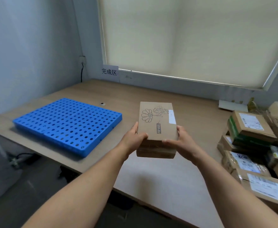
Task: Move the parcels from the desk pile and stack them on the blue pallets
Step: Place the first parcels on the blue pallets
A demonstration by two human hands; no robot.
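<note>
- Head view: brown parcel (158, 122) held mid-frame over the table (192, 104); left hand (135, 137) and right hand (179, 139) each have their grip clamped on its near corners, thumbs on top
- Blue pallet (67, 124) lies at 9 o'clock of the parcel, no parcel on it yet; parcel pile (250, 145) at 3 o'clock
- Step reads as carry-to-pallet: swing toward 9 o'clock, keep it level, set it flat and square into a corner so later ones fit
- Risk: grip is on the near end only, so the far end may dip
- Table is matt wood-look; paper sign (109, 71) at 12 o'clock, drawn blind (184, 38) behind, dark floor at 6 o'clock
</note>
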